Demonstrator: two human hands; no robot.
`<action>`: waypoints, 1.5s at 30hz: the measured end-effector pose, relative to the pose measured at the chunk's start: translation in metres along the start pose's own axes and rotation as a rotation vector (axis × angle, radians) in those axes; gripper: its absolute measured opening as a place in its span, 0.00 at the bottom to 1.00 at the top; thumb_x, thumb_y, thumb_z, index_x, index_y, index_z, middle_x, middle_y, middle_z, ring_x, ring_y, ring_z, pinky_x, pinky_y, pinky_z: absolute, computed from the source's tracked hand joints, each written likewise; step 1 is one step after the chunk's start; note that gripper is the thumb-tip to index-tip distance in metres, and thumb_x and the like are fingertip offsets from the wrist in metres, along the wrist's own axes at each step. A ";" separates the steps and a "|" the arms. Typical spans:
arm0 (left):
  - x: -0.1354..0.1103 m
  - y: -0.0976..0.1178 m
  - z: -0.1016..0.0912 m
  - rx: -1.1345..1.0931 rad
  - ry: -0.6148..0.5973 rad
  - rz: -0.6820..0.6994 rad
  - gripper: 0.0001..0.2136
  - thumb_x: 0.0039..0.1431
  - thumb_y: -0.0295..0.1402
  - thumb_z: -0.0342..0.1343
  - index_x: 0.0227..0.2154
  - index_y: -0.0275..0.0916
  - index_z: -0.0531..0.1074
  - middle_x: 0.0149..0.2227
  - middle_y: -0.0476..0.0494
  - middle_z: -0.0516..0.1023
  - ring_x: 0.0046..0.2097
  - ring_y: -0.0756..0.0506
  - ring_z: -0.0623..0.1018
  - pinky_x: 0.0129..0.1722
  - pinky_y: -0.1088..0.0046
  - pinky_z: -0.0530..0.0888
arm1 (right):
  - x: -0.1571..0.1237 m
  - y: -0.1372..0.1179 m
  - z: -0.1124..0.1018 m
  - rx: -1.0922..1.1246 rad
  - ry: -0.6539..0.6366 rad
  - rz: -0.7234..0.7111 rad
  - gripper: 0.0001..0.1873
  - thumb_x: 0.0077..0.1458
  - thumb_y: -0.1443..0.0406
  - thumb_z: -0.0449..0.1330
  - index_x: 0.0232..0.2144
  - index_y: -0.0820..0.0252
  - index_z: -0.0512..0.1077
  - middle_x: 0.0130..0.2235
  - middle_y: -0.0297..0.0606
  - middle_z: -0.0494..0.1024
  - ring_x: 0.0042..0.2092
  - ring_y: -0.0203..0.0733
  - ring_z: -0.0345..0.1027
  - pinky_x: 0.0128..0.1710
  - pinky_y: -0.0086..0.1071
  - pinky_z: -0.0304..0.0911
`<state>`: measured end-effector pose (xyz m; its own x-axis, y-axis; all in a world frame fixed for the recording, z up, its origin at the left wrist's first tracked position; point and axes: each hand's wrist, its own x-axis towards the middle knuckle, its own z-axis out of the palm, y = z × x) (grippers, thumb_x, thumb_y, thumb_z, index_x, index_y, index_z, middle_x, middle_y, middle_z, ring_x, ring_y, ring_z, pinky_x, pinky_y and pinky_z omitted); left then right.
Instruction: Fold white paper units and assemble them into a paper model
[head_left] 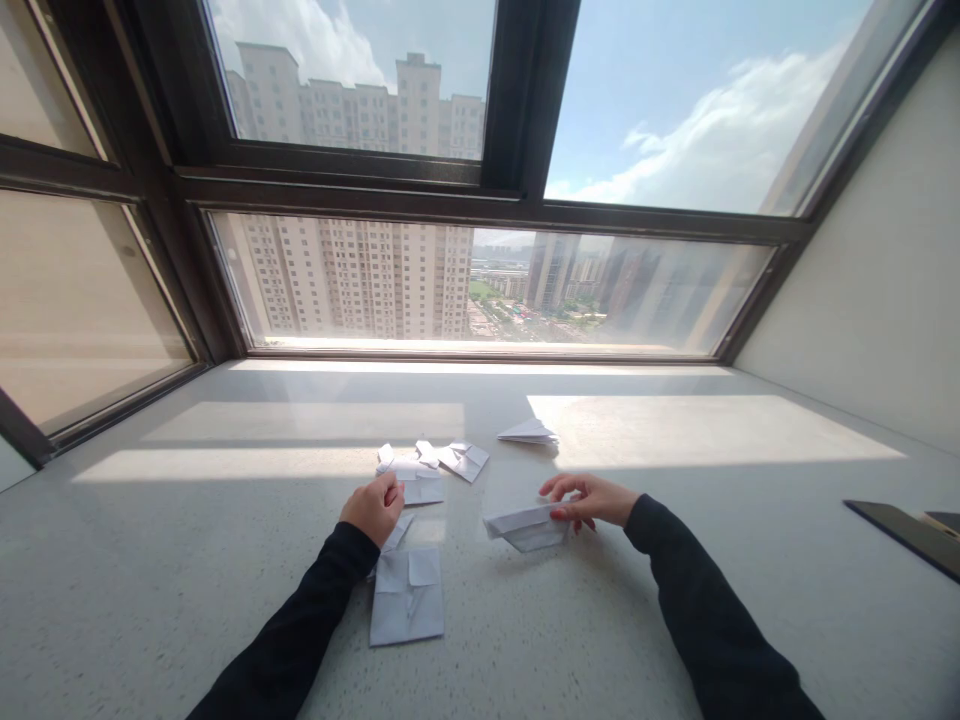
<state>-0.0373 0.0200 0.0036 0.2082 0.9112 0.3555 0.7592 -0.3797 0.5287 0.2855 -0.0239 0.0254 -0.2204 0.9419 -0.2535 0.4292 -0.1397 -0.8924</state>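
My right hand [589, 502] pinches the right end of a folded white paper [529, 530], boat-like in outline, between thumb and fingers just over the sill. On the left, my left hand [375, 508] is closed, fingers curled together; anything inside it is hidden. It sits at the edge of a folded paper piece [424, 490] and partly covers another paper piece [397, 533] below it. Closer to me lies a square folded paper [407, 597] with crossing flaps. Beyond the left hand are small folded paper pieces [466, 460], some overlapping.
A pointed folded paper [529, 433], like a paper plane, lies farther back on the pale speckled sill [225, 600]. A dark flat object [904, 535] rests at the right edge. Dark-framed windows [480, 285] close off the far side, and a white wall [870, 300] the right.
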 end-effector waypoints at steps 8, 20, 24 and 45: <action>-0.003 0.006 0.002 -0.036 0.001 0.033 0.15 0.47 0.32 0.44 0.13 0.40 0.43 0.13 0.58 0.45 0.17 0.54 0.52 0.20 0.79 0.54 | 0.016 -0.007 0.032 0.098 -0.099 0.056 0.20 0.28 0.57 0.65 0.23 0.65 0.66 0.18 0.30 0.70 0.20 0.35 0.67 0.21 0.29 0.63; -0.010 0.028 -0.003 -0.535 -0.255 0.117 0.15 0.51 0.41 0.44 0.26 0.35 0.69 0.20 0.48 0.70 0.21 0.52 0.66 0.21 0.79 0.64 | 0.027 -0.027 0.071 0.632 0.127 -0.189 0.14 0.30 0.61 0.66 0.21 0.64 0.70 0.22 0.31 0.72 0.25 0.35 0.67 0.30 0.32 0.65; -0.009 0.029 0.001 -0.768 -0.360 -0.018 0.19 0.49 0.45 0.46 0.32 0.33 0.70 0.24 0.46 0.71 0.21 0.52 0.68 0.20 0.78 0.66 | 0.024 -0.034 0.086 0.761 0.034 -0.237 0.12 0.32 0.62 0.66 0.22 0.64 0.71 0.23 0.33 0.72 0.25 0.34 0.67 0.28 0.31 0.64; -0.006 0.019 0.009 -1.181 -0.196 -0.351 0.21 0.35 0.37 0.62 0.34 0.35 0.64 0.23 0.53 0.69 0.28 0.48 0.76 0.29 0.74 0.73 | 0.030 -0.032 0.096 0.511 0.369 -0.374 0.11 0.32 0.59 0.65 0.19 0.60 0.72 0.37 0.38 0.69 0.42 0.42 0.61 0.38 0.33 0.58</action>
<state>-0.0186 0.0087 0.0047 0.2719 0.9622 -0.0121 -0.2044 0.0700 0.9764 0.1806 -0.0204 0.0108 0.0763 0.9835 0.1638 -0.0994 0.1710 -0.9802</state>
